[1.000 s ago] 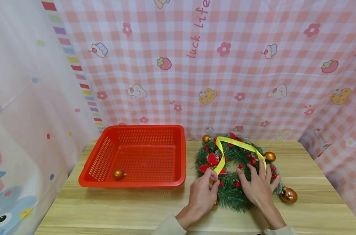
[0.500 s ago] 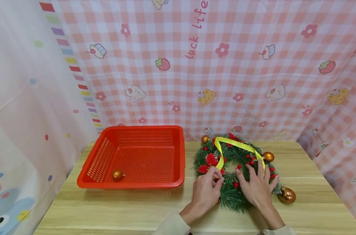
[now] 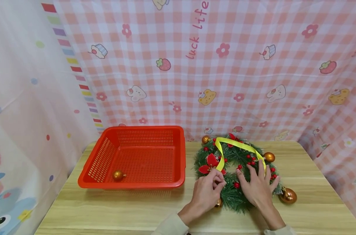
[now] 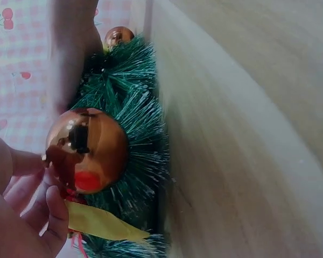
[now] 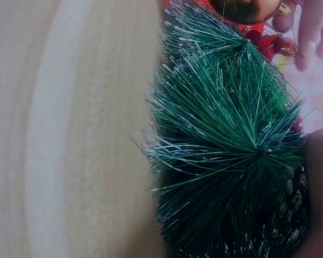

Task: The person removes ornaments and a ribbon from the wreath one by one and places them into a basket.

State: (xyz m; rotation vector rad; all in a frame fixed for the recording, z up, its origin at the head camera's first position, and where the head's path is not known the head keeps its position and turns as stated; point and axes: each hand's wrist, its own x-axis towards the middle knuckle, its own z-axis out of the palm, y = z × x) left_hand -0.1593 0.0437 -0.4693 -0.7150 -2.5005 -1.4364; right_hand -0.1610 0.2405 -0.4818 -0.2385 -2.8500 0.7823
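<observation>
A green wreath (image 3: 235, 195) with red berries and red flowers lies on the table. In the head view, my left hand (image 3: 205, 192) is at its near left side. Its fingertips pinch the small cap of a shiny copper ball ornament (image 4: 91, 150), which hangs against the green needles in the left wrist view. Only part of that ball shows below the hand in the head view. My right hand (image 3: 258, 187) rests on the wreath's right side with fingers spread. A yellow ribbon (image 3: 236, 142) loops over the wreath; its left end passes behind my left hand.
A red plastic basket (image 3: 182, 156) stands left of the wreath, with one gold glitter ball (image 3: 117, 175) inside. Other ball ornaments sit at the wreath's edge: a large copper one (image 3: 288, 195), one at the right (image 3: 269, 157), one at the upper left (image 3: 205, 139). A patterned curtain (image 3: 166, 81) hangs behind.
My left hand has shifted slightly right, in toward the wreath. More of the copper ball ornament shows below it now. The right hand stays in place on the wreath.
</observation>
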